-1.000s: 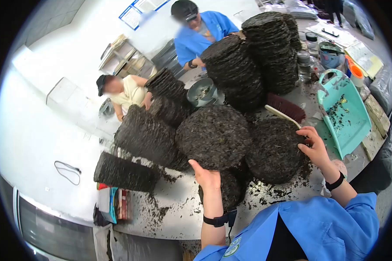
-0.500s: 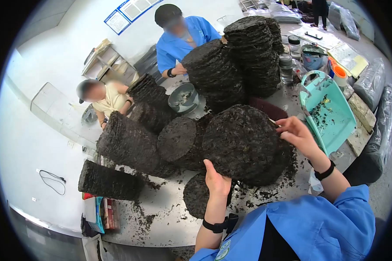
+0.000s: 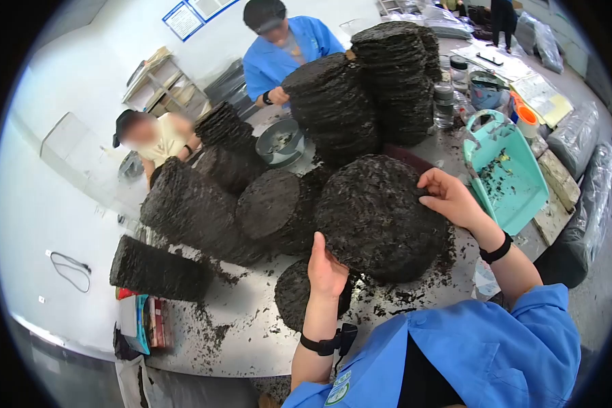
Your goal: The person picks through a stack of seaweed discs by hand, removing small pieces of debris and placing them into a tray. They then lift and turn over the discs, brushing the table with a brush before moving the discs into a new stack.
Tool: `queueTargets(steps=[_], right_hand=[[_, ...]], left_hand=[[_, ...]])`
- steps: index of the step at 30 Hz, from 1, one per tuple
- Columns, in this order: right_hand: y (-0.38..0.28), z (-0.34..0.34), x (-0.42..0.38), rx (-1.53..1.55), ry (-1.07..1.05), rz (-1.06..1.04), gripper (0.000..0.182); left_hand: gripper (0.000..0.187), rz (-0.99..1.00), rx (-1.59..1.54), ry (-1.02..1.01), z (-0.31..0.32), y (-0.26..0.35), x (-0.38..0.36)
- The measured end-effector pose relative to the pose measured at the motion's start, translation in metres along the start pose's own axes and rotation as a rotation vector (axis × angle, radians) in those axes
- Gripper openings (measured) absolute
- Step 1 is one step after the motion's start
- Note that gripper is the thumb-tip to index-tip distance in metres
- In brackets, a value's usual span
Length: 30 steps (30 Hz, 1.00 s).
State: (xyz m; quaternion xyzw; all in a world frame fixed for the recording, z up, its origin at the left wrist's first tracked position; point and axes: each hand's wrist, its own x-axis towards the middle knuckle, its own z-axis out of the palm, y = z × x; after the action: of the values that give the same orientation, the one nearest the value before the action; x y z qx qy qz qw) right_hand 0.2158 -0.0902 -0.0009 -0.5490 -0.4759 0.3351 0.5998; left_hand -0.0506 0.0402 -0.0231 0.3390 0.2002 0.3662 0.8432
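Observation:
A round, dark cake of what looks like dried seaweed [image 3: 381, 217] is tilted up in front of me, its flaky face toward the camera. My left hand [image 3: 326, 267] supports its lower left edge, thumb up and the other fingers partly hidden behind it. At the upper right rim, my right hand [image 3: 450, 197] has bent fingers and thumb closed against the edge. Left of the held cake, a stack of similar cakes [image 3: 270, 202] lies on its side. Another round cake [image 3: 296, 302] rests on the table beneath my left wrist.
Tall dark stacks [image 3: 396, 88] rise at the back. A grey bowl [image 3: 280, 144] sits among them. To the right are a teal scoop-like tray [image 3: 508, 197], jars [image 3: 444, 105] and orange tape [image 3: 525, 117]. Crumbs litter the metal table [image 3: 251, 333]. Two people work across from me.
My right fingers have shifted along the cake's rim, and the thin pale thing seen at their tips earlier no longer shows. The view has shifted slightly.

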Motion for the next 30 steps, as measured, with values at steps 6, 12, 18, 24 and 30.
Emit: queueTargets(steps=[6, 12, 18, 24, 30], right_hand=[[-0.025, 0.009, -0.012, -0.827, 0.321, -0.706, 0.018], [-0.002, 0.034, -0.034, -0.738, -0.225, -0.628, 0.008], [0.003, 0.038, -0.030, -0.857, -0.280, -0.610, 0.006], [-0.008, 0.054, -0.027, -1.247, -0.410, -0.527, 0.002], [-0.013, 0.027, -0.023, -0.624, -0.380, -0.524, 0.007]], left_hand=[[0.056, 0.106, 0.104, 0.055, 0.003, -0.009, -0.004], [0.056, 0.104, 0.204, 0.122, 0.004, -0.019, -0.005], [0.056, 0.085, 0.233, 0.135, -0.002, -0.026, -0.005], [0.057, 0.104, 0.287, 0.087, -0.003, -0.030, -0.006], [0.056, 0.109, 0.230, 0.204, -0.003, -0.027, -0.010]])
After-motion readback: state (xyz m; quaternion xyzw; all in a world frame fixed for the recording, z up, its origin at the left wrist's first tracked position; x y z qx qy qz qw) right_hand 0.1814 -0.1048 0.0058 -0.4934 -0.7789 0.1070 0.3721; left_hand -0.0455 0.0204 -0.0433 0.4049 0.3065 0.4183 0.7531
